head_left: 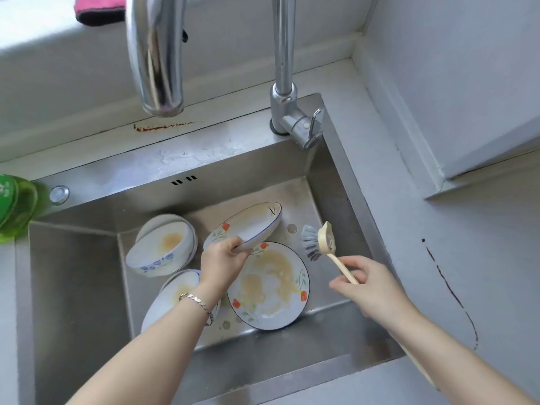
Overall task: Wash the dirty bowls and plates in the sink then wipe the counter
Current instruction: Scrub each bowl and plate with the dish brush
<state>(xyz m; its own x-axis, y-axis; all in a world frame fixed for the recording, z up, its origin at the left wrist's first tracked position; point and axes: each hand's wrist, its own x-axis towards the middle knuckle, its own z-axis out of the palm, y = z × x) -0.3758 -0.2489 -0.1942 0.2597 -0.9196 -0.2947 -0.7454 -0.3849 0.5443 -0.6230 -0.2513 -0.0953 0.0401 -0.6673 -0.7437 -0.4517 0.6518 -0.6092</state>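
Steel sink (87,287): bowls (163,247), plates (274,314), yellowish residue (282,266), perhaps sauce.

Inside the steel sink (73,287), near its middle: a flat plate (271,290) with orange flowers, smeared yellow-brown, and a matching tilted plate (248,223) raised over its far rim. Toward the sink's left, two stained white bowls tipped sideways, a blue-patterned bowl (160,249) and a nearer bowl (172,296). At the sink's right, a cream brush (318,241) lifted, bristles leftward; beyond, grey counter (438,273) with a dark streak.
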